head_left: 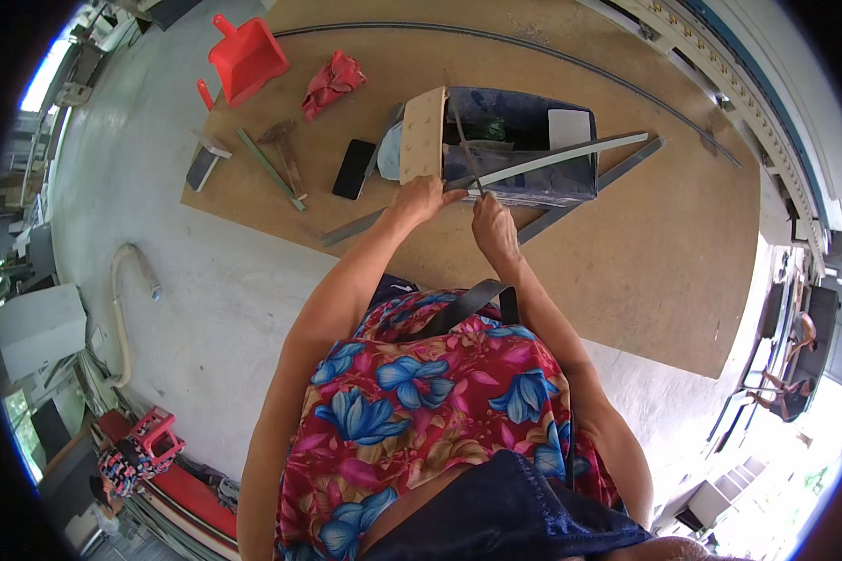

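"Strip (571, 154), where is it?"
"Clasped in the left grip (423, 196), running out on both sides."
"And the right grip (496, 224)?"
"Closed around a thin rod (465, 139), which crosses the strip just beyond that grip."
"What's near?"
"Box (524, 105), just beyond both grips, on the tabletop (646, 280). Phone (352, 169), left of the left grip; hammer (291, 164), farther left."
"Farther off?"
"Cloth (334, 84), red and crumpled, beyond the left grip and to its left; then a dustpan (250, 61), farther the same way."

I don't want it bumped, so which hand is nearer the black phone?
Left. The left hand, on the long grey strip, is right of the black phone, apart from it; the right hand, gripping a thin rod, is farther right.
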A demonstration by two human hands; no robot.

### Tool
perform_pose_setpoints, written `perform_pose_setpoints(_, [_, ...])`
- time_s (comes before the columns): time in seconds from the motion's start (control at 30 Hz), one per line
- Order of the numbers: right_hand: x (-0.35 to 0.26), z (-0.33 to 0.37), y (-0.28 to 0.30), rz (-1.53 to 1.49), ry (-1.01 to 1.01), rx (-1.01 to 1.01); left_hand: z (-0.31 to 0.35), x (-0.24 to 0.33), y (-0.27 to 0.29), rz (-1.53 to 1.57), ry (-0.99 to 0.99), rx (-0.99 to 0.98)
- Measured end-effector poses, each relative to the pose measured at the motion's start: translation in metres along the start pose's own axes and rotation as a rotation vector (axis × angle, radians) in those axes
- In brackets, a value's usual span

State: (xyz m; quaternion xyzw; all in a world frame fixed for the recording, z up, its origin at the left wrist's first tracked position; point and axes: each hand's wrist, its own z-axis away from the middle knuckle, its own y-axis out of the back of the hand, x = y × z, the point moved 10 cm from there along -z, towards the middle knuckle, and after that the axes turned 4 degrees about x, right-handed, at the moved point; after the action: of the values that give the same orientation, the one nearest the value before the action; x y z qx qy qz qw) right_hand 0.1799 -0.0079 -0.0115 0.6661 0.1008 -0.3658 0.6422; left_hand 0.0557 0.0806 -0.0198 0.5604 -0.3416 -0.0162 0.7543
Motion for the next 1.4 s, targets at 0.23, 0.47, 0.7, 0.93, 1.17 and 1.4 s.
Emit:
perform_pose_setpoints(0.23, [0.010, 0.022, 0.013, -0.029, 0.050, -0.034, 0.000, 0.007, -0.002, -0.021, 0.012, -0.003])
perform_pose_setpoints(0.47, [0.013, 0.017, -0.001, -0.033, 0.013, -0.005, -0.003, 0.000, -0.004, -0.005, -0.004, -0.035])
perform_pose_setpoints(0.7, [0.041, 0.082, 0.039, -0.176, 0.018, -0.082, -0.001, 0.003, -0.005, -0.013, 0.057, -0.137])
perform_pose_setpoints(0.93, [0.031, 0.061, 0.073, -0.250, -0.008, 0.123, 0.005, 0.011, 0.001, -0.065, 0.025, -0.008])
perform_pose_setpoints(1.17, [0.044, 0.057, 0.066, -0.248, 0.061, 0.180, 0.024, 0.002, 0.028, -0.110, 0.040, 0.165])
perform_pose_setpoints(1.4, [0.056, 0.041, 0.074, -0.234, 0.000, 0.225, 0.036, -0.016, 0.049, -0.169, 0.065, 0.102])
